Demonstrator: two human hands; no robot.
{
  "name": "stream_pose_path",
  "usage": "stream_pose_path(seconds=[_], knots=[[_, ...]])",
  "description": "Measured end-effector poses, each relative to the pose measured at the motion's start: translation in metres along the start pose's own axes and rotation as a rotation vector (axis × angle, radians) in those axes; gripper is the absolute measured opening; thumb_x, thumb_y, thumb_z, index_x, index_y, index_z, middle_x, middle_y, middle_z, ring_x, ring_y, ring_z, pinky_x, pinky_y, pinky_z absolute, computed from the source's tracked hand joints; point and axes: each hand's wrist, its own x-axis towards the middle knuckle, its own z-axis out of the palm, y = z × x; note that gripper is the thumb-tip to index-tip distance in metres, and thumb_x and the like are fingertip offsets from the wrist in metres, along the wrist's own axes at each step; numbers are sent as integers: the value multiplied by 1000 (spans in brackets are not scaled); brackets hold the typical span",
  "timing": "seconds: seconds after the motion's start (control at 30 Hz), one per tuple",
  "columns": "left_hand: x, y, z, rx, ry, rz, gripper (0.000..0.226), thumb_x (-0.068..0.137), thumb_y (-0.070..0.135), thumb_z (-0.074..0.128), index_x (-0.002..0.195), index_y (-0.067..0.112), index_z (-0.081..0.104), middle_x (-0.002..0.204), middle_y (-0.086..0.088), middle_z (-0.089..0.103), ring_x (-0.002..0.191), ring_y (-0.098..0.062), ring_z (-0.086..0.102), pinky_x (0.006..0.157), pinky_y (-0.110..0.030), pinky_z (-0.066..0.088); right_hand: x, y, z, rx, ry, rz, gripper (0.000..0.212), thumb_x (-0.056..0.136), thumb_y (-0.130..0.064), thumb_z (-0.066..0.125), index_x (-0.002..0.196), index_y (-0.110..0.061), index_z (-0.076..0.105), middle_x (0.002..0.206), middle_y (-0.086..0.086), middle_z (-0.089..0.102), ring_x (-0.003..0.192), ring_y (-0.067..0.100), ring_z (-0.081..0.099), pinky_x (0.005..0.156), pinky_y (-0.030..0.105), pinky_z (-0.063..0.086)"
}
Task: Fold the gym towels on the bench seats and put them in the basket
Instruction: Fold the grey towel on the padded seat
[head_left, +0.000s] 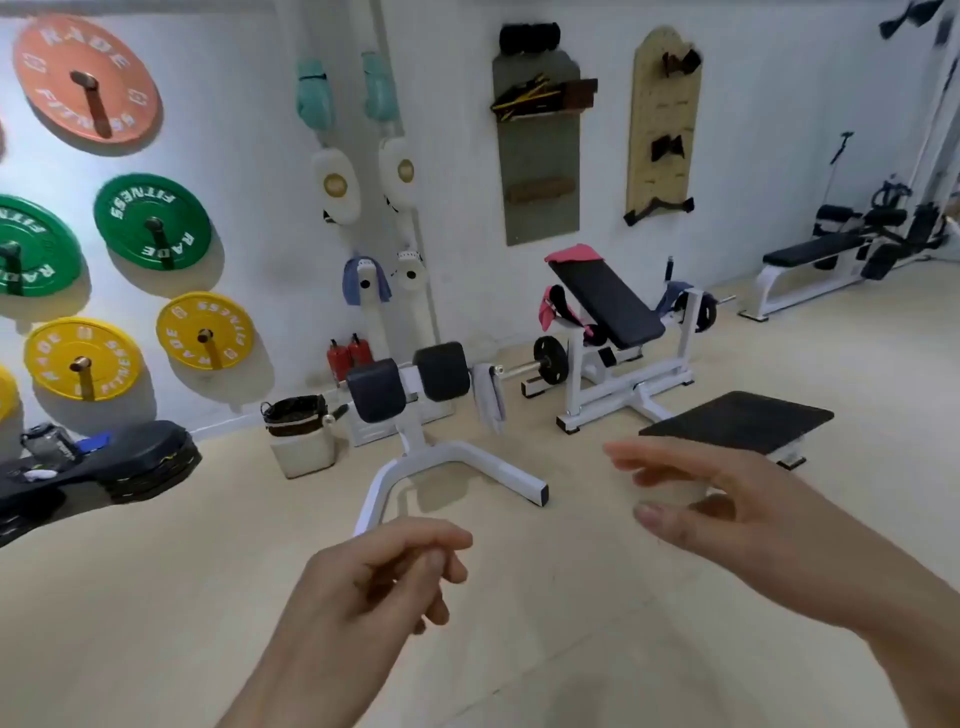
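Both my hands hang in the air over the floor and hold nothing. My left hand (382, 577) has loosely curled fingers; my right hand (727, 512) has its fingers stretched out. A grey towel (489, 396) hangs from the bar of the near white machine. A pink towel (574, 253) lies over the top of the black inclined bench (608, 304), and another pink towel (549, 309) hangs at its left side. A blue-grey towel (674, 294) drapes on that bench's right post. A blue towel (363, 278) hangs on the wall pads. A white basket (301, 439) with a black liner stands by the wall.
Coloured weight plates (153, 221) hang on the left wall. A stack of black plates (130, 462) lies at the left. A low black platform (737, 421) sits right of the machines, and a flat bench (810, 252) stands far right. Two red bottles (349, 354) stand by the wall.
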Motion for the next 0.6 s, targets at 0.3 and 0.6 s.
stream_pose_path(seconds=[0.3,0.6], knots=[[167,-115,96,298,-147,-187,46,88,-3,53,79,39,71,85,23,67,84,-4,61,63,-12,45,137,182,12,-27,-101,329,51,90,-37,59,134,-54,37,126,-25,49,110,-8,48,98,25,43],[372,-240,124,367,-182,-339,35,95,14,49,94,47,59,88,19,68,89,9,59,74,-10,45,324,299,26,-169,-132,368,62,96,-37,50,149,-41,18,152,-20,25,140,2,24,107,18,21]])
